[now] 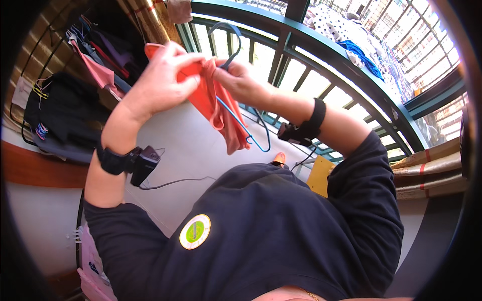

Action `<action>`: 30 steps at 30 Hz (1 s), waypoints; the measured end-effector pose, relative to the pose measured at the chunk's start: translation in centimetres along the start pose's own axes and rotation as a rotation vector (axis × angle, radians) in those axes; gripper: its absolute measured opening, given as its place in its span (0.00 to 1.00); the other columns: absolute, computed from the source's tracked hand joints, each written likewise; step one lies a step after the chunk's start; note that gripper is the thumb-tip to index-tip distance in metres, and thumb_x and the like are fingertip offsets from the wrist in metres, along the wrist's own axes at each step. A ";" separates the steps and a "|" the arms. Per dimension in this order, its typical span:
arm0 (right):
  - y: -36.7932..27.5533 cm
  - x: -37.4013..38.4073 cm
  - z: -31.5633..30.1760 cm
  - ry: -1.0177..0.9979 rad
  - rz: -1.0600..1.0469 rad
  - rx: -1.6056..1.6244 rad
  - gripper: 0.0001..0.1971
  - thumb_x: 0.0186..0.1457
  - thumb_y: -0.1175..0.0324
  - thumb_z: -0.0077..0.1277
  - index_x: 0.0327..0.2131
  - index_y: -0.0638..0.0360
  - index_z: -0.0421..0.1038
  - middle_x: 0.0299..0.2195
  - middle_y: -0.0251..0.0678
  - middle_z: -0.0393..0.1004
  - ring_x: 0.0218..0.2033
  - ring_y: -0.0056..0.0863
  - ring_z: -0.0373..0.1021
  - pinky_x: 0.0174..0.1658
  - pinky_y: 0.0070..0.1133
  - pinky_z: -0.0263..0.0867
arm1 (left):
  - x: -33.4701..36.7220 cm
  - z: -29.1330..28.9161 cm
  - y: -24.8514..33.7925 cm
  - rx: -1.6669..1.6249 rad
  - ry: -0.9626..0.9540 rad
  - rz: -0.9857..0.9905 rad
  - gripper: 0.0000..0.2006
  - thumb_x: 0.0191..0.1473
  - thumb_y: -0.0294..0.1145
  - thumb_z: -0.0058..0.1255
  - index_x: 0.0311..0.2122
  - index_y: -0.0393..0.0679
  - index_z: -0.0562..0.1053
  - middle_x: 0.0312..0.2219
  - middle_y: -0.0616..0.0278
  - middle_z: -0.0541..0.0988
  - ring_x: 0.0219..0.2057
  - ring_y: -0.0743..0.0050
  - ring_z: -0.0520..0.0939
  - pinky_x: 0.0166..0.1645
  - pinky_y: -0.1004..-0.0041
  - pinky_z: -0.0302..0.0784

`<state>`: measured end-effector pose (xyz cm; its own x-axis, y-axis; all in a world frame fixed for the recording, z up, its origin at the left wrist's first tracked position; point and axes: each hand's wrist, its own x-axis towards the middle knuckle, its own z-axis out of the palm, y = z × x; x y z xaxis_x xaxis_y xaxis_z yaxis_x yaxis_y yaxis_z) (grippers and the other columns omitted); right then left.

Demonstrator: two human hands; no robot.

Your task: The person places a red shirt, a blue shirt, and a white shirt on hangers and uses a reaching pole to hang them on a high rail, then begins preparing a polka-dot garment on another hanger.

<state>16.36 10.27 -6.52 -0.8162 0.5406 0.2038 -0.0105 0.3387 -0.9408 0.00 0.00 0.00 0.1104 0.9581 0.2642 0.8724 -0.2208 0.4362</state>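
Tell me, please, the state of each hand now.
Left hand: curved at the coral garment; grip cannot be told.
Right hand: closed, holding garment and hanger.

Left of the left hand (pixel 165 80), pink clothes (pixel 93 67) hang near black clothes (pixel 63 113). Just beyond the right hand (pixel 243 85) runs a dark green railing (pixel 326 36); past it, farther right, sit a polka-dot cloth (pixel 334 26) and a blue cloth (pixel 362 56). Nearer the body than the hands is a yellow panel (pixel 319 175); well to their right hangs a curtain (pixel 432 168).
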 end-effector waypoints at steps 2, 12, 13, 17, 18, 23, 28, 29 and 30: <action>-1.5 -0.7 -0.6 -0.014 -0.074 0.054 0.14 0.60 0.63 0.38 0.41 0.61 0.69 0.33 0.25 0.71 0.37 0.13 0.64 0.43 0.15 0.61 | 0.0 -1.2 -0.3 0.379 0.185 0.176 0.16 0.50 0.33 0.50 0.45 0.42 0.71 0.37 0.58 0.67 0.42 0.65 0.68 0.47 0.71 0.64; -4.6 -1.9 -8.4 -0.383 -0.054 -0.049 0.30 0.60 0.45 0.24 0.52 0.59 0.61 0.49 0.40 0.66 0.51 0.29 0.63 0.54 0.27 0.55 | 0.1 -5.4 -3.9 0.298 0.457 0.358 0.04 0.49 0.26 0.50 0.33 0.42 0.72 0.24 0.60 0.72 0.28 0.65 0.74 0.34 0.74 0.68; -3.3 -2.5 -10.2 -0.356 -0.051 -0.005 0.31 0.60 0.44 0.24 0.52 0.58 0.62 0.50 0.40 0.65 0.51 0.30 0.62 0.54 0.27 0.56 | -0.2 -5.7 -4.1 0.240 0.494 0.277 0.04 0.50 0.26 0.50 0.33 0.41 0.71 0.24 0.60 0.72 0.27 0.64 0.74 0.31 0.74 0.68; 3.6 -5.1 -13.6 0.037 0.220 0.119 0.25 0.56 0.45 0.37 0.36 0.60 0.69 0.30 0.35 0.72 0.34 0.20 0.70 0.36 0.19 0.65 | -0.6 -6.9 -3.6 0.308 0.636 0.219 0.05 0.52 0.28 0.49 0.34 0.39 0.70 0.22 0.58 0.70 0.23 0.65 0.71 0.29 0.75 0.66; 4.8 -5.5 -12.3 0.033 0.334 0.095 0.22 0.55 0.49 0.43 0.35 0.61 0.70 0.28 0.34 0.73 0.30 0.20 0.71 0.34 0.17 0.66 | -0.4 -7.2 -3.4 0.346 0.656 0.218 0.06 0.52 0.30 0.49 0.34 0.40 0.70 0.21 0.59 0.69 0.23 0.63 0.71 0.29 0.74 0.66; 6.5 -2.0 -1.1 -0.231 0.229 0.213 0.15 0.58 0.58 0.43 0.38 0.60 0.70 0.30 0.30 0.72 0.30 0.15 0.68 0.34 0.14 0.67 | -0.8 -8.7 -2.7 0.523 0.652 0.192 0.08 0.54 0.31 0.47 0.36 0.39 0.71 0.24 0.62 0.71 0.25 0.74 0.70 0.32 0.80 0.66; 7.0 5.1 5.9 0.042 0.120 0.158 0.17 0.47 0.57 0.56 0.31 0.61 0.67 0.25 0.36 0.73 0.26 0.19 0.69 0.31 0.16 0.65 | -2.0 -9.4 -2.4 0.589 0.659 0.067 0.09 0.54 0.33 0.47 0.36 0.39 0.72 0.25 0.62 0.73 0.27 0.74 0.72 0.34 0.80 0.67; 7.1 6.1 6.5 0.054 0.147 0.190 0.17 0.46 0.59 0.58 0.31 0.62 0.67 0.24 0.37 0.73 0.25 0.19 0.70 0.30 0.16 0.65 | -2.3 -9.6 -2.3 0.601 0.663 0.065 0.09 0.54 0.33 0.47 0.36 0.39 0.72 0.25 0.62 0.73 0.27 0.74 0.72 0.34 0.80 0.67; 6.9 6.6 6.8 0.052 0.146 0.156 0.17 0.45 0.60 0.59 0.31 0.61 0.65 0.24 0.35 0.73 0.24 0.19 0.70 0.29 0.16 0.65 | -2.7 -9.8 -2.2 0.572 0.711 0.082 0.08 0.53 0.33 0.48 0.34 0.41 0.72 0.23 0.61 0.72 0.25 0.70 0.72 0.32 0.77 0.67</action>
<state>6.97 10.98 -13.52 -0.7849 0.6154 0.0722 0.0129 0.1327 -0.9911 -6.90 -3.89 6.79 0.0288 0.5639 0.8254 0.9985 0.0225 -0.0502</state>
